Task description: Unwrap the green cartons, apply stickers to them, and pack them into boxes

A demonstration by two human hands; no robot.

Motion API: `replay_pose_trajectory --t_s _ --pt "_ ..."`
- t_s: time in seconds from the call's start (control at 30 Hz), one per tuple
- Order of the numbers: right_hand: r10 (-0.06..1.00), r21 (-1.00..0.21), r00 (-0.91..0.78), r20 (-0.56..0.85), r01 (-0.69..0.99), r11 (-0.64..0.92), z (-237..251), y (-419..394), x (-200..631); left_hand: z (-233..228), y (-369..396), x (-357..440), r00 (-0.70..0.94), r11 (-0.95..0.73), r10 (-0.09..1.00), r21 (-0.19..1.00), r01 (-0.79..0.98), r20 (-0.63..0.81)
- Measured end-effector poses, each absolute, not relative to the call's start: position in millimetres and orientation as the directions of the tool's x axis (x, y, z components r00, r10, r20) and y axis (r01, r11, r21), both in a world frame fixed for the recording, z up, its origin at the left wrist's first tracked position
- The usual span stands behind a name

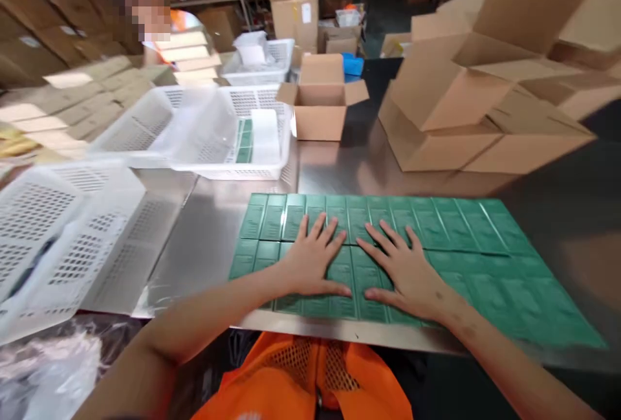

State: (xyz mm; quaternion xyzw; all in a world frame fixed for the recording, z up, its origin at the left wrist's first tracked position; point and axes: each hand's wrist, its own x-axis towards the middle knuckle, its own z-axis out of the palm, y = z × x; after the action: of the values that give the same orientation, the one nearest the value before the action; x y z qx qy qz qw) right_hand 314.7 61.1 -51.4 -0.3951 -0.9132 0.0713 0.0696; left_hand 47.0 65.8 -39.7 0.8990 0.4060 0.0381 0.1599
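Two bare hands on a sheet-like array of flat green packs (458, 226), which lie side by side in two long rows along the near edge of a metal counter (194, 258). The left hand (313, 258) is opened wide, palm down, its fingers spread over the packs left of the middle and its thumb pointing toward the other hand. The right hand (402, 271) mirrors it, likewise flat and fully spread, the two thumbs near each other but apart; neither hand grips anything. Beyond the packs, a small open carton (320, 123) stands with its flaps folded out, and large open cartons (451, 96) are piled to its right. To its left, a white basket (228, 173) contains a green piece and a white one; another white basket (104, 242) sits nearer, at far left. Behind the baskets, part of another person (184, 20) is visible beside stacked pale boxes (191, 54). The wearer's orange vest (301, 381) appears below the counter's edge, with crumpled clear plastic (63, 371) at lower left
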Motion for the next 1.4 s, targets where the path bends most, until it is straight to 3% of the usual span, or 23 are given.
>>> replay_pose_trajectory --t_s 0.2,0.33,0.43,0.5,0.57,0.67,0.77,0.9,1.0,1.07,1.13,1.23,1.3,1.4 --pt "0.686 -0.085 -0.708 0.167 0.682 0.726 -60.8 71.4 316.3 -26.7 68.8 45.4 0.663 -0.616 0.749 0.377 0.692 0.006" --pt "0.713 -0.144 -0.664 0.224 0.701 0.698 -53.5 63.9 319.9 5.2 67.6 1.9 0.554 -0.534 0.829 0.411 0.739 0.08" --pt "0.787 -0.283 -0.558 0.262 0.736 0.615 -36.8 61.5 317.2 19.3 50.2 -62.5 0.147 -0.179 0.983 0.389 0.904 0.111" --pt "0.793 -0.328 -0.569 0.219 0.722 0.609 -21.4 69.3 305.2 15.3 26.5 -101.2 -0.207 0.166 0.975 0.35 0.922 0.083" --pt "0.736 -0.333 -0.661 0.147 0.668 0.666 -5.6 86.4 280.8 3.3 -2.1 -122.2 -0.422 0.421 0.903 0.345 0.839 -0.079" --pt "0.616 -0.389 -0.787 0.031 0.558 0.733 12.8 124.3 220.0 -18.6 -38.0 -116.5 -0.423 0.511 0.859 0.525 0.681 -0.288" --pt "0.552 -0.455 -0.833 -0.039 0.507 0.732 17.1 165.4 142.3 -32.9 -53.6 -89.7 -0.412 0.508 0.85 0.715 0.48 -0.328" --pt "0.612 -0.425 -0.784 -0.106 0.591 0.685 -0.9 202.5 55.0 -39.7 -57.2 -70.4 -0.499 0.586 0.776 0.735 0.342 -0.386" --pt "0.672 -0.405 -0.728 -0.136 0.66 0.632 -18.8 211.4 23.3 -45.0 -60.9 -66.9 -0.389 0.622 0.754 0.767 0.16 -0.53" --pt "0.709 -0.402 -0.692 -0.134 0.692 0.599 -26.0 212.2 15.4 -49.1 -63.5 -63.9 -0.376 0.597 0.756 0.799 0.064 -0.535" --pt "0.746 -0.417 -0.655 -0.121 0.715 0.56 -28.6 212.9 12.1 -51.9 -65.4 -61.5 -0.46 0.558 0.753 0.827 0.069 -0.47" --pt "0.774 -0.491 -0.626 -0.094 0.705 0.511 -28.0 217.2 6.8 -55.0 -67.9 -63.9 -0.659 0.506 0.732 0.786 0.357 -0.172" --pt "0.765 -0.554 -0.639 -0.08 0.667 0.499 -28.4 220.7 1.6 -59.1 -68.9 -69.4 -0.671 0.485 0.738 0.636 0.599 0.069" --pt "0.744 -0.604 -0.661 -0.097 0.633 0.483 -31.4 222.4 -4.7 -68.3 -68.3 -77.6 -0.559 0.445 0.803 0.414 0.794 0.208"
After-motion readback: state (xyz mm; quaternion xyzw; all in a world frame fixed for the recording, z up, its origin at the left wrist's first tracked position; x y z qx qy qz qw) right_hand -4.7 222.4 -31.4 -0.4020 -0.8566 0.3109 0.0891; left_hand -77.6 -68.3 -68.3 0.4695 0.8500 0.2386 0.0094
